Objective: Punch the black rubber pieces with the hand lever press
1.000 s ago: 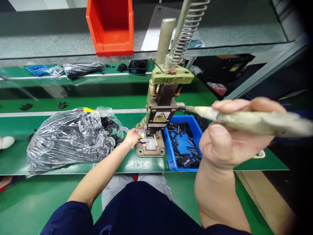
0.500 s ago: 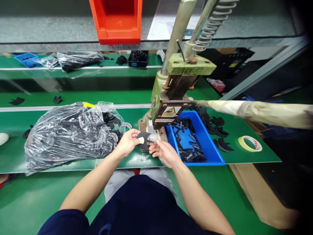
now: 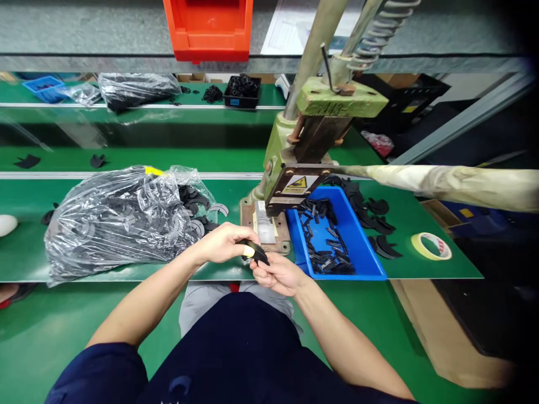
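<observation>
Between my two hands is a curved black plastic part (image 3: 257, 253), tilted, in front of the hand press (image 3: 301, 168). My left hand (image 3: 223, 244) pinches its left end, with a yellow wrap on the thumb. At its lower right end, the curled fingers of my right hand (image 3: 280, 273) grip it too. Behind my hands, the press base (image 3: 266, 229) carries a pale plate. To the left lies a clear plastic bag (image 3: 113, 224) full of similar curved parts, some spilling from its mouth. A blue bin (image 3: 362, 247) with small black pieces stands right of the press.
The press's wrapped lever (image 3: 442, 182) reaches far to the right. Loose black parts (image 3: 384, 247) and a tape roll (image 3: 431, 247) lie right of the bin. Overhead hangs a red bin (image 3: 209, 33). A black tray (image 3: 242, 92) stands on the back shelf.
The curved part has been turned from lying flat toward me to a tilted, edge-on position. Both hands have shifted slightly down, off the press base, and my view has moved a little.
</observation>
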Tool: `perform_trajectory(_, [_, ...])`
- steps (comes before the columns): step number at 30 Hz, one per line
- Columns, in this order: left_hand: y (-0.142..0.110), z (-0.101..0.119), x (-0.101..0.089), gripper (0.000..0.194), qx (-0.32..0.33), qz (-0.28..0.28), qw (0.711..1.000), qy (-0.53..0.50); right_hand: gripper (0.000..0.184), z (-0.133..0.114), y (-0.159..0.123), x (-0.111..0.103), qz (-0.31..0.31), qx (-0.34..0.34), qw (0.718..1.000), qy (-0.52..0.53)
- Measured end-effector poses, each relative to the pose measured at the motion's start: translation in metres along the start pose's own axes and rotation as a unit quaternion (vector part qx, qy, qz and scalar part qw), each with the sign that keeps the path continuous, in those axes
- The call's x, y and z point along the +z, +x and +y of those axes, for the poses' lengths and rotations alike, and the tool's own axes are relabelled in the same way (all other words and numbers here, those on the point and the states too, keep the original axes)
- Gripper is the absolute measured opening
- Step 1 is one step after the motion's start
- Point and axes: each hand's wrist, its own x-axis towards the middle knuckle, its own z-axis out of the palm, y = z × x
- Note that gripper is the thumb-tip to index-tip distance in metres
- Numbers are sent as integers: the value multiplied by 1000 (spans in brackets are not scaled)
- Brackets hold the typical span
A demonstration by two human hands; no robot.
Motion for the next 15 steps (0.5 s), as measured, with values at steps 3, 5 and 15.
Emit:
perform_trajectory(3, [0, 5, -4, 17, 24, -12, 999, 33, 22, 2, -4, 10, 39, -36, 999, 0])
perform_trajectory(5, [2, 2, -4, 18, 11, 3, 1000, -7, 23, 2, -4, 12, 47, -43, 998, 10])
perform_trajectory(15, [2, -20, 4, 24, -110, 150, 962, -199, 36, 3, 14, -11, 31, 11, 996, 81])
